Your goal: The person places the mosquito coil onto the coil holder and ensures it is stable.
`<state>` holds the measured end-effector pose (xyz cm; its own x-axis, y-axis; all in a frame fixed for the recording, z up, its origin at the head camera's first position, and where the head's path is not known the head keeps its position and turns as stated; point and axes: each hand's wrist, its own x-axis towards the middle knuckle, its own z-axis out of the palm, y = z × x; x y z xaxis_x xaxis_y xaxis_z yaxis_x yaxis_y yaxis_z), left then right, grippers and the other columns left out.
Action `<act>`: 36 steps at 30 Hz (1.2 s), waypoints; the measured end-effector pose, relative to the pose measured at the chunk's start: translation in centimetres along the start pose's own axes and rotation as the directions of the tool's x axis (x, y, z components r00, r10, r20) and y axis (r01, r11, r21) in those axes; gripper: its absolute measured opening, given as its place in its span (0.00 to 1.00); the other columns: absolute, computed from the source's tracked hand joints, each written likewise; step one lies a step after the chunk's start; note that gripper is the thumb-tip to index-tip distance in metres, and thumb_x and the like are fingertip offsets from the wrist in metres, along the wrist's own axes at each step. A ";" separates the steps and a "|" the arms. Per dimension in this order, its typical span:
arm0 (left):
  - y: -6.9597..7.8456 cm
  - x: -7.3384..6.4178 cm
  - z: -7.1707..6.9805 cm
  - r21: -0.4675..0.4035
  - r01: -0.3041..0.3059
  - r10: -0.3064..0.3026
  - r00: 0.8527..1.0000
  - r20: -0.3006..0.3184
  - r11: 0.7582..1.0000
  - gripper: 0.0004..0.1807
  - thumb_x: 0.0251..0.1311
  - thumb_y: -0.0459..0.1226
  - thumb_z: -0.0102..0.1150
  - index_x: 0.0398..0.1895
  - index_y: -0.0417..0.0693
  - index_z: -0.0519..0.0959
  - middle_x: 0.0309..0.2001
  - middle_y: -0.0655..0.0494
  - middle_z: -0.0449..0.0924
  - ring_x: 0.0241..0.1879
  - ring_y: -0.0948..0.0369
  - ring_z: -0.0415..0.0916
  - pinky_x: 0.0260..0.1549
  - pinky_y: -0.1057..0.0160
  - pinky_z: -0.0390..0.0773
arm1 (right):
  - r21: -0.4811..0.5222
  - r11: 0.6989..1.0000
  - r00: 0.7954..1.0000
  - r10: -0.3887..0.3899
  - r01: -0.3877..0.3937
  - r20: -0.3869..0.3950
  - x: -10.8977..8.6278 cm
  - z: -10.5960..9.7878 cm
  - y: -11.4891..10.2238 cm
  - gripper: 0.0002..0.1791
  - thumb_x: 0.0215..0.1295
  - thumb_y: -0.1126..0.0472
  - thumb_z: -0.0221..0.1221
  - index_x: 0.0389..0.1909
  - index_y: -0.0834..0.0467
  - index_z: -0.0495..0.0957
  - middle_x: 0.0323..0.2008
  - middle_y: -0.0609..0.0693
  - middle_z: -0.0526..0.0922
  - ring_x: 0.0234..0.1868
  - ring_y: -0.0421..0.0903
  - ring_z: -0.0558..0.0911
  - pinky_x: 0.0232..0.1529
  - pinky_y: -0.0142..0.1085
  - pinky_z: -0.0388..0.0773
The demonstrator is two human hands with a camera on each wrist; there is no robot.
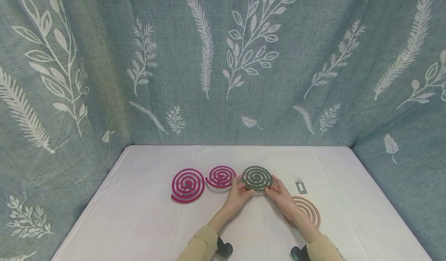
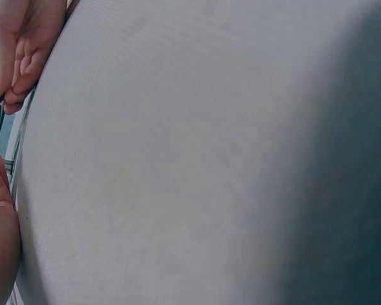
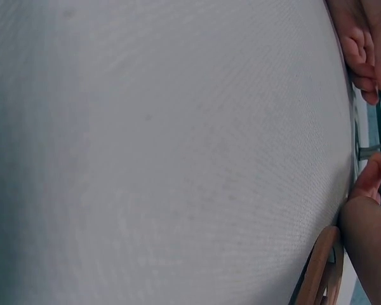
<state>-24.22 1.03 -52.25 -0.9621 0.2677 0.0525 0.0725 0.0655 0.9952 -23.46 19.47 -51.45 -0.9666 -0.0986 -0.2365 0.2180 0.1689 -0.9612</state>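
A dark green mosquito coil [image 1: 257,178] lies level between both hands, above the white table. On its left edge the left hand [image 1: 239,193] pinches it between thumb and fingers. The opposite edge is pinched by the right hand [image 1: 283,198]. Under the coil, a small metal stand [image 3: 370,152] shows in the right wrist view. A tan coil [image 1: 308,210] lies partly hidden behind the right wrist. Close by the left fingertips is a magenta coil [image 1: 221,177], raised off the table. Farther left sits a larger magenta coil [image 1: 188,186].
To the right of the hands, a small flat metal coil stand [image 1: 301,186] with an upturned prong lies on the table [image 1: 348,214]. A blue-green curtain [image 1: 216,129] with white leaf prints hangs behind the table and at both sides.
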 end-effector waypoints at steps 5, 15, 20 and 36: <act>0.1 -0.1 0.0 -0.012 -0.001 0.001 1.000 -0.002 1.000 0.38 0.61 0.32 0.56 0.69 0.34 0.46 0.47 0.33 0.78 0.34 0.67 0.73 0.34 0.77 0.72 | 0.002 1.000 1.000 0.006 -0.006 0.003 0.0 0.0 0.0 0.40 0.70 0.58 0.50 0.74 0.59 0.38 0.61 0.62 0.71 0.63 0.56 0.71 0.68 0.50 0.60; -0.1 0.0 0.0 -0.011 -0.004 0.003 1.000 -0.003 1.000 0.39 0.61 0.31 0.56 0.69 0.34 0.46 0.45 0.34 0.78 0.33 0.67 0.72 0.33 0.77 0.72 | -0.006 1.000 1.000 0.000 0.000 -0.002 -0.1 0.0 0.0 0.40 0.70 0.58 0.51 0.74 0.59 0.39 0.57 0.60 0.74 0.60 0.54 0.74 0.68 0.50 0.60; 0.7 -0.3 -0.1 -0.007 -0.004 0.004 1.000 0.012 1.000 0.38 0.61 0.30 0.56 0.68 0.31 0.45 0.46 0.32 0.78 0.34 0.65 0.73 0.33 0.77 0.72 | -0.001 1.000 1.000 -0.012 0.012 0.005 -0.1 0.0 0.1 0.39 0.70 0.58 0.50 0.74 0.59 0.39 0.59 0.60 0.73 0.61 0.53 0.73 0.68 0.49 0.61; 0.4 -0.2 -0.2 0.002 0.001 -0.001 1.000 0.016 1.000 0.39 0.61 0.31 0.56 0.69 0.31 0.45 0.45 0.33 0.78 0.32 0.68 0.73 0.32 0.77 0.72 | 0.002 1.000 1.000 -0.002 0.002 -0.004 0.1 -0.1 0.1 0.39 0.70 0.58 0.50 0.74 0.58 0.40 0.60 0.60 0.72 0.62 0.52 0.73 0.68 0.49 0.61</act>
<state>-24.07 0.82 -51.82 -0.9577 0.2834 0.0502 0.0722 0.0677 0.9951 -23.55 19.55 -51.61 -0.9675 -0.0954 -0.2343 0.2165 0.1668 -0.9619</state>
